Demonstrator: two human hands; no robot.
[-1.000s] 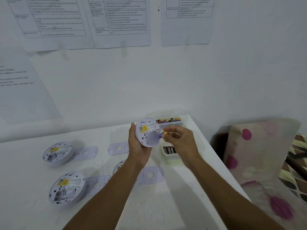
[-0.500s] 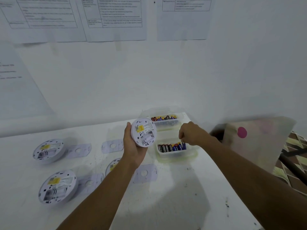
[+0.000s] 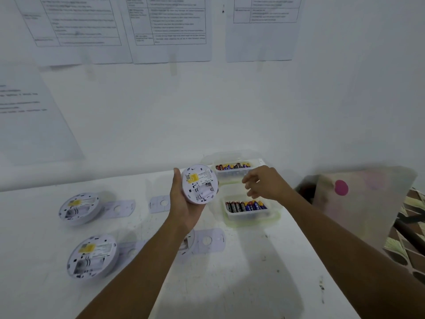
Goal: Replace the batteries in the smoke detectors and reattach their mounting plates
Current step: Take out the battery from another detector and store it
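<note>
My left hand [image 3: 184, 203] holds a round white smoke detector [image 3: 200, 184] above the table, its back with a yellow label turned toward me. My right hand [image 3: 264, 183] hovers with loosely spread fingers and nothing in it, between two clear tubs of batteries: a near tub [image 3: 247, 207] and a far tub [image 3: 232, 167]. Two more detectors lie back-up on the table at the left, one farther [image 3: 79, 208] and one nearer [image 3: 92, 255]. A further detector [image 3: 187, 242] is mostly hidden under my left forearm. Flat mounting plates [image 3: 120, 208] [image 3: 159, 203] [image 3: 208, 240] lie beside them.
The white table [image 3: 230, 284] stands against a white wall with printed sheets [image 3: 170, 26] taped to it. Its right edge runs diagonally from the tubs toward me. Past that edge stands a pale patterned bag [image 3: 358, 199] with a pink dot.
My right hand carried a battery from the detector to the near tub, let it go there, and has lifted away with its fingers spread. My left hand kept holding the detector.
</note>
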